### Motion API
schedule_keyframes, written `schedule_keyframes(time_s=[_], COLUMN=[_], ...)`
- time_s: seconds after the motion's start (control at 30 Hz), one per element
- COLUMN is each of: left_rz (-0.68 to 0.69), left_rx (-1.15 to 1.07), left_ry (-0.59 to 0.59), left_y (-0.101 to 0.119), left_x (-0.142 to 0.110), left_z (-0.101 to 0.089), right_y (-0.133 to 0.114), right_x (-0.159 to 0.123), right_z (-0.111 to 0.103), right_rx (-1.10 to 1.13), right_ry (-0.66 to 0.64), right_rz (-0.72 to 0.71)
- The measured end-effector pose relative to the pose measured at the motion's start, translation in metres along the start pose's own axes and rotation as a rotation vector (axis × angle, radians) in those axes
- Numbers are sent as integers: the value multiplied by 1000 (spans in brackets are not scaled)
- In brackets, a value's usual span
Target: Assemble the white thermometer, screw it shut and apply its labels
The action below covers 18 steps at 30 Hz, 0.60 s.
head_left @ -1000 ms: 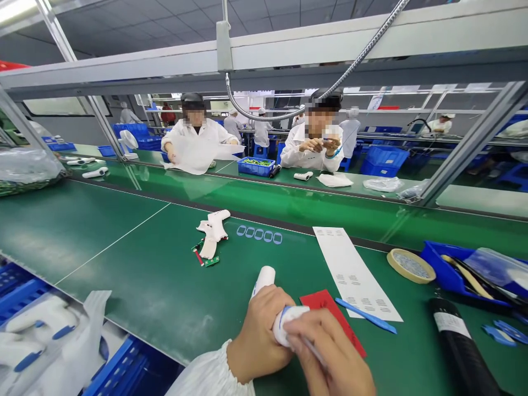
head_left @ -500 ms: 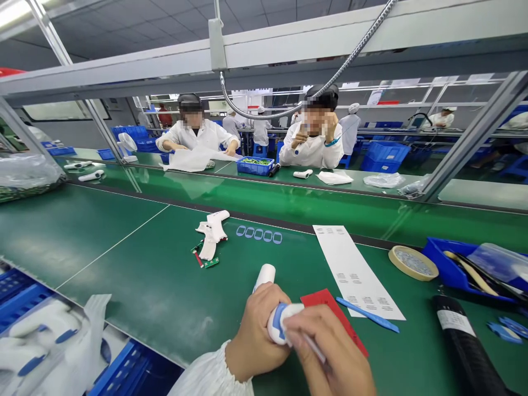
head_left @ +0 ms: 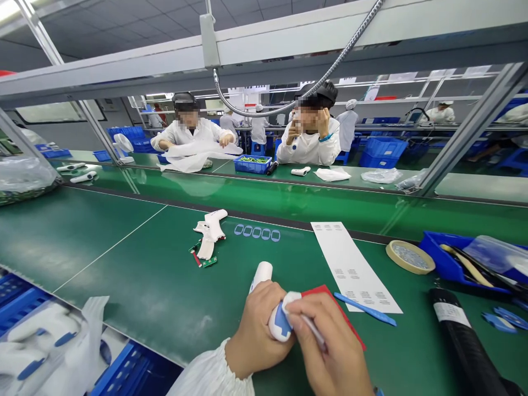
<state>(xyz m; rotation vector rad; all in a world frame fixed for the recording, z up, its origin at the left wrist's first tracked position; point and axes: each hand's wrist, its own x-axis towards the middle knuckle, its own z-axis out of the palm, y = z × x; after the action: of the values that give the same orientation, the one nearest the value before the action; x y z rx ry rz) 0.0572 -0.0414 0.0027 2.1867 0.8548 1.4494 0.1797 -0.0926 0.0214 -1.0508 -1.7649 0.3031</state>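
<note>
My left hand (head_left: 256, 330) grips a white plastic handheld device (head_left: 262, 276), its blue-marked head (head_left: 279, 323) turned toward my right hand. My right hand (head_left: 325, 346) pinches a thin pale stick-like tool (head_left: 314, 330), whose tip sits against the device's head. Its exact contact point is hidden by my fingers. Both hands are over the near edge of a red mat (head_left: 325, 290) on the green bench (head_left: 111, 247). A blue plastic strip (head_left: 365, 309) lies just beyond my right hand.
A printed white sheet (head_left: 350, 267), tape roll (head_left: 410, 257), blue tray (head_left: 449, 258) and black cylinder (head_left: 464, 341) stand to the right. White housings (head_left: 210, 234) and a green circuit board (head_left: 205, 262) lie ahead. Blue crates (head_left: 124, 371) sit lower left. Two co-workers (head_left: 309, 137) sit opposite.
The device has turned in my hands, showing more of its blue part, and its head now overlaps the red mat. The co-worker opposite has raised both hands to the head.
</note>
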Motion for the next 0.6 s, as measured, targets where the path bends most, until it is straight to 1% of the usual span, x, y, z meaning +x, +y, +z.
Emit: schedule_keyframes(time_s=[0.07, 0.17, 0.3, 0.4, 0.53, 0.6], left_rz=[-7, 0, -7, 3, 13, 13], left_rx=[11, 16, 32, 25, 65, 76], left_ry=[-13, -5, -34, -21, -28, -17], left_y=[0, -1, -2, -2, -2, -2], left_x=[0, -1, -2, -2, -2, -2], left_z=[0, 0, 1, 2, 3, 3], right_y=[-1, -2, -1, -1, 0, 0], right_x=[-1, 0, 1, 0, -1, -1], right_z=[0, 0, 0, 0, 1, 1], right_rx=[-9, 1, 2, 29, 9, 6], right_ry=[9, -21, 18, -29, 1, -31], right_rz=[5, -14, 32, -11, -1, -22])
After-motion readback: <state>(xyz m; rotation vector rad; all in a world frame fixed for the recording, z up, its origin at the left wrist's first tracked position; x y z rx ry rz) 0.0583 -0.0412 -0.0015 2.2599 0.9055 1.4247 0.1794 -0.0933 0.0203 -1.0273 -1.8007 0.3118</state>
